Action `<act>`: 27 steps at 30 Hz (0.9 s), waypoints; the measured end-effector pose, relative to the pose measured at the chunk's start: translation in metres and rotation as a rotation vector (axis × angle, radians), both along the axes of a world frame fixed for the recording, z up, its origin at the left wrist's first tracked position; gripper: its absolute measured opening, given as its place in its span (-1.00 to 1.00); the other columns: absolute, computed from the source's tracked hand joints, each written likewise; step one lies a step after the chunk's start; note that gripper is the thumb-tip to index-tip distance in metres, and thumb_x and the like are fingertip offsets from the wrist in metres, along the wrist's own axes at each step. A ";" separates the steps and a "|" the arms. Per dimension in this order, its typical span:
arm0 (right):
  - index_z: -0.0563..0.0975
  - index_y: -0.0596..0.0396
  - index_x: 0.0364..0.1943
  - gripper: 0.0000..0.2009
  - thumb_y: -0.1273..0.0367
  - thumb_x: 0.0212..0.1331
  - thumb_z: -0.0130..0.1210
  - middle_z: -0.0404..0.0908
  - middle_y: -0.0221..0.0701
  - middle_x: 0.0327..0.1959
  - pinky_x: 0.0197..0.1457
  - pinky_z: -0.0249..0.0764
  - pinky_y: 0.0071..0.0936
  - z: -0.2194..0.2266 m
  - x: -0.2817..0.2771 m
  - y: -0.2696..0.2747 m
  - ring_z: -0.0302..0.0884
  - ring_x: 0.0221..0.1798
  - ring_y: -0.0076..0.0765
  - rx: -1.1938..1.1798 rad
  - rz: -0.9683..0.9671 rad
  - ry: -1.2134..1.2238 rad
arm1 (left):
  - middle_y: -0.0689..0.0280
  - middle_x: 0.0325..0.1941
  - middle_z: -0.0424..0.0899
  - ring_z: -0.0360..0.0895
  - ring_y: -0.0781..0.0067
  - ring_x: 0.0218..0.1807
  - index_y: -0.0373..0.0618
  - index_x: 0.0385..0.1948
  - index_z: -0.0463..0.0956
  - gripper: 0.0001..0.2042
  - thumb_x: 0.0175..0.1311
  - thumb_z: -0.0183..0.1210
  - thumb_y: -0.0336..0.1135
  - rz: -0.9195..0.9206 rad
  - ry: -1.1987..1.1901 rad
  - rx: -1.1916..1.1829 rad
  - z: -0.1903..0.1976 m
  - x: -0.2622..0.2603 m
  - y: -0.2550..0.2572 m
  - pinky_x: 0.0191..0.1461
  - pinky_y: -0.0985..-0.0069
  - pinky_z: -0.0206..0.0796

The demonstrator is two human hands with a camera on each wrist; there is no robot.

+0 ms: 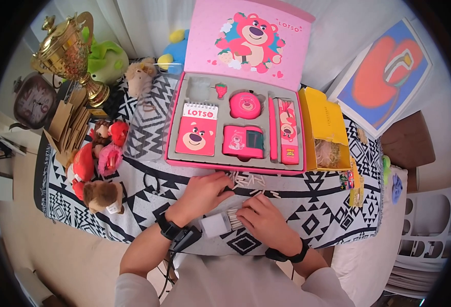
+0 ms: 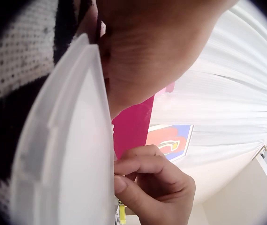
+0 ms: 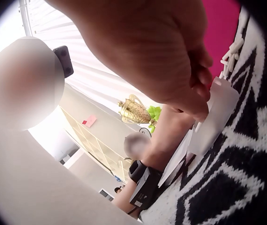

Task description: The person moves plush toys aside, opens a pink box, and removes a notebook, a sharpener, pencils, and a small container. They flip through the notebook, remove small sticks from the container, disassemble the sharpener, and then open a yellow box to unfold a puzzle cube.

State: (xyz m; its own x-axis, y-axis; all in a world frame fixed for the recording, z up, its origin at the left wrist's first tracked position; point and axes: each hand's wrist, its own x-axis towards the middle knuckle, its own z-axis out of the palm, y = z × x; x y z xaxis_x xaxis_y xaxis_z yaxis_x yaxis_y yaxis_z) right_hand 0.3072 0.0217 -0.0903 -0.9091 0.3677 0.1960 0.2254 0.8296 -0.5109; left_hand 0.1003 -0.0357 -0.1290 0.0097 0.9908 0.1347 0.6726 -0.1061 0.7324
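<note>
My left hand (image 1: pixel 203 193) reaches over the cloth, its thumb and forefinger apart beside a loose pile of short white sticks (image 1: pixel 250 180). Closer to my body, a small clear plastic box (image 3: pixel 218 110) holds a row of similar sticks (image 1: pixel 234 219). Over its right side bends my right hand (image 1: pixel 264 221); the left wrist view shows its thumb and forefinger (image 2: pixel 145 164) meeting in a pinch. What they pinch is mostly hidden, with a white stick end showing by the thumb in the right wrist view. Left of the box lies its frosted white lid (image 1: pixel 215 225).
Behind the sticks stands an open pink gift box (image 1: pixel 235 166) with a notebook and other pink items. A yellow box (image 1: pixel 328 133) adjoins it on the right. At the left are plush toys (image 1: pixel 102 197) and a gold trophy (image 1: pixel 71 56). A dark cord loop (image 1: pixel 151 181) lies nearby.
</note>
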 end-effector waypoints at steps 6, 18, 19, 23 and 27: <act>0.56 0.12 -0.36 -0.87 0.51 -0.05 0.20 0.43 -0.38 -0.31 -0.04 0.39 -0.39 -0.001 -0.001 -0.003 0.38 -0.15 -0.24 0.021 0.034 -0.013 | 0.33 -0.39 0.56 0.59 0.23 -0.35 -0.01 -0.32 0.52 -0.81 0.09 0.32 -0.26 0.014 0.005 0.040 0.001 0.002 0.000 -0.35 0.32 0.41; 0.57 0.10 -0.34 -0.83 0.52 -0.06 0.27 0.48 -0.37 -0.28 -0.04 0.43 -0.36 -0.004 -0.004 -0.008 0.42 -0.13 -0.18 0.008 -0.002 -0.012 | 0.35 -0.51 0.53 0.55 0.34 -0.52 -0.06 -0.39 0.59 -0.85 0.04 0.36 -0.31 0.127 0.047 0.141 -0.011 0.014 0.004 -0.44 0.40 0.38; 0.56 0.11 -0.33 -0.82 0.53 -0.06 0.27 0.47 -0.37 -0.27 -0.03 0.42 -0.36 -0.004 -0.005 -0.008 0.41 -0.13 -0.17 0.009 -0.003 -0.018 | 0.34 -0.51 0.53 0.54 0.33 -0.53 -0.07 -0.41 0.59 -0.86 0.05 0.35 -0.32 0.131 0.034 0.157 -0.011 0.014 0.004 -0.45 0.39 0.38; 0.55 0.11 -0.31 -0.81 0.54 -0.06 0.26 0.46 -0.36 -0.26 -0.02 0.42 -0.35 -0.004 -0.003 -0.007 0.41 -0.12 -0.16 0.005 0.022 -0.041 | 0.33 -0.52 0.52 0.53 0.29 -0.54 -0.10 -0.43 0.59 -0.88 0.06 0.34 -0.34 0.133 -0.004 0.155 -0.009 0.012 0.004 -0.45 0.37 0.38; 0.54 0.15 -0.32 -0.82 0.54 -0.06 0.21 0.44 -0.33 -0.26 0.00 0.40 -0.33 -0.003 -0.003 -0.008 0.39 -0.11 -0.15 -0.007 -0.007 -0.026 | 0.33 -0.52 0.52 0.53 0.29 -0.54 -0.11 -0.44 0.58 -0.88 0.06 0.34 -0.34 0.131 -0.009 0.153 -0.010 0.012 0.003 -0.45 0.37 0.38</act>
State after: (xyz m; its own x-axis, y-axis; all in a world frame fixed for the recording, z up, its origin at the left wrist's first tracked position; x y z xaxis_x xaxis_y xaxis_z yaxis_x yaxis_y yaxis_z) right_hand 0.3043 0.0138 -0.0934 -0.9114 0.3750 0.1696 0.2441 0.8243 -0.5108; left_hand 0.1119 -0.0324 -0.1388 -0.1195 0.9517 0.2829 0.6813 -0.1286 0.7206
